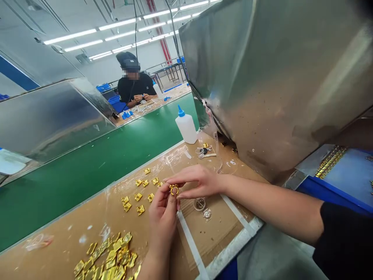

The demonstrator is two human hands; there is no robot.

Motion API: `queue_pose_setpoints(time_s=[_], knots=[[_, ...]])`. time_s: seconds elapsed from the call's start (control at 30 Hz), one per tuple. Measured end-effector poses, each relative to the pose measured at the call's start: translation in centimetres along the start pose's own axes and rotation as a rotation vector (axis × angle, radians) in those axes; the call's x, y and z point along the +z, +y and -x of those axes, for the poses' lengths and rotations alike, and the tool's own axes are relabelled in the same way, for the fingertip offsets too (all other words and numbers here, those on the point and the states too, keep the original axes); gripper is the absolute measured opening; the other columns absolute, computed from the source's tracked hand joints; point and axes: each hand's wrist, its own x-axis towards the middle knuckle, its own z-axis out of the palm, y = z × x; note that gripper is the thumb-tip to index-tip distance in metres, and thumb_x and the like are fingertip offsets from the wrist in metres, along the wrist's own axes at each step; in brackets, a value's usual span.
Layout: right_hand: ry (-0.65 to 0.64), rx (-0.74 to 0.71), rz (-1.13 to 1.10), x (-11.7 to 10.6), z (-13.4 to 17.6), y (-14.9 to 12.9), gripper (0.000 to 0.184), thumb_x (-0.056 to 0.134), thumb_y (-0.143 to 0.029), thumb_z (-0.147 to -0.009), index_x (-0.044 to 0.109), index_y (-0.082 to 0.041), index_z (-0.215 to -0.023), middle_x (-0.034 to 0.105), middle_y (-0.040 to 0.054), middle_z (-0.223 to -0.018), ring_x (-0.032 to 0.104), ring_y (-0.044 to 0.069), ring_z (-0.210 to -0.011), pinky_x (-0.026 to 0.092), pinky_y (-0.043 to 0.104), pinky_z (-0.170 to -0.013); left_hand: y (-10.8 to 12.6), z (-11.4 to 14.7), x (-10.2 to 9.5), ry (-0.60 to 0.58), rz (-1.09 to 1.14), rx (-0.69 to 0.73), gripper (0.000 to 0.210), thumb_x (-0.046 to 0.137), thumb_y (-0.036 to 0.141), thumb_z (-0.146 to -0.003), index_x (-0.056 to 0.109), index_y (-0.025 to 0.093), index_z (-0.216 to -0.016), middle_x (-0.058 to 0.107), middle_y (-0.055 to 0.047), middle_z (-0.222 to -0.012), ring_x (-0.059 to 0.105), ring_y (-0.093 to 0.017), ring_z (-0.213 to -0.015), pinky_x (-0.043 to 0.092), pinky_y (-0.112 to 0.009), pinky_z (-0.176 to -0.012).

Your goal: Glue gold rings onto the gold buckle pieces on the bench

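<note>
Between the fingers of my left hand point(164, 212) is a small gold piece with a ring point(174, 189), held up above the table. My right hand point(199, 181) reaches in from the right, its fingers closed around the same piece at its top and side. Just below my right hand lie a small round clear dish point(199, 203) and a cluster of tiny pale bits point(206, 214). To the left of my hands, several gold pieces point(140, 210) are spread out singly. A heap of similar gold pieces point(113, 256) lies nearer, left of my left forearm.
A white bottle with a blue nozzle point(186, 126) stands at the table's far edge. Beyond runs a green belt point(87, 153), with a co-worker point(135, 83) across it. A large metal hood point(262, 77) overhangs the right. A blue bin point(329, 194) sits at far right.
</note>
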Motion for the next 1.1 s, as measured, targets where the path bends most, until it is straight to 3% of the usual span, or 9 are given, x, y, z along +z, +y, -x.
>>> queue_pose_setpoints(time_s=[0.17,0.33,0.6,0.8,0.93,1.07,1.1], knots=[[0.019,-0.008,0.021,0.2,0.2,0.6,0.039,0.069,-0.032,-0.099,0.068,-0.012,-0.132,0.074,0.015,-0.127,0.073,0.017,-0.114,0.059,0.033,-0.099,0.2,0.0,0.2,-0.047,0.0,0.013,0.025,0.073,0.039,-0.096,0.072,0.022,-0.114,0.069,-0.001,-0.089,0.049,-0.008,-0.059,0.044,-0.018,-0.056],[0.038,-0.023,0.042,0.2,0.2,0.4,0.036,0.07,-0.031,-0.098,0.07,-0.012,-0.129,0.073,0.0146,-0.13,0.072,0.017,-0.116,0.06,0.031,-0.098,0.1,0.1,-0.1,-0.037,0.031,-0.013,0.027,0.077,0.039,-0.092,0.073,0.022,-0.113,0.073,-0.005,-0.095,0.054,-0.01,-0.063,0.045,-0.018,-0.057],[0.041,0.006,0.018,0.4,0.2,0.3,0.034,0.071,-0.026,-0.097,0.07,-0.015,-0.129,0.073,0.0124,-0.131,0.073,0.017,-0.116,0.06,0.031,-0.098,-0.6,0.2,-0.1,-0.005,0.049,-0.017,0.024,0.078,0.037,-0.092,0.073,0.024,-0.112,0.074,-0.006,-0.105,0.068,-0.015,-0.093,0.052,-0.017,-0.073],[0.01,0.06,-0.015,0.2,0.2,0.4,0.039,0.071,-0.027,-0.098,0.068,-0.015,-0.135,0.074,0.0118,-0.129,0.074,0.017,-0.112,0.059,0.031,-0.096,-0.6,0.0,0.4,-0.002,0.033,-0.046,0.025,0.075,0.04,-0.094,0.072,0.025,-0.113,0.073,-0.005,-0.103,0.066,-0.015,-0.088,0.051,-0.02,-0.073],[0.098,0.175,0.049,-0.5,0.3,0.3,0.037,0.063,-0.029,-0.102,0.067,-0.016,-0.136,0.074,0.0118,-0.129,0.072,0.019,-0.115,0.057,0.036,-0.101,0.7,-1.0,-1.8,0.046,-0.187,-0.053,0.035,0.073,0.049,-0.091,0.072,0.022,-0.113,0.071,-0.004,-0.095,0.059,-0.014,-0.073,0.046,-0.022,-0.063],[0.247,0.353,0.092,-0.9,0.3,0.6,0.034,0.059,-0.034,-0.103,0.071,-0.017,-0.13,0.077,0.0107,-0.121,0.075,0.018,-0.1,0.061,0.032,-0.084,2.5,-3.1,-6.7,0.232,-0.673,-0.179,0.057,0.068,0.064,-0.084,0.071,0.02,-0.12,0.07,-0.002,-0.077,0.055,-0.017,-0.061,0.038,-0.026,-0.054],[0.25,0.371,0.101,-0.9,0.3,0.7,0.034,0.058,-0.034,-0.103,0.072,-0.016,-0.127,0.077,0.011,-0.119,0.075,0.018,-0.098,0.061,0.031,-0.081,2.8,-3.6,-8.0,0.222,-0.778,-0.21,0.059,0.066,0.067,-0.082,0.072,0.02,-0.119,0.073,-0.004,-0.081,0.059,-0.019,-0.066,0.042,-0.028,-0.056]])
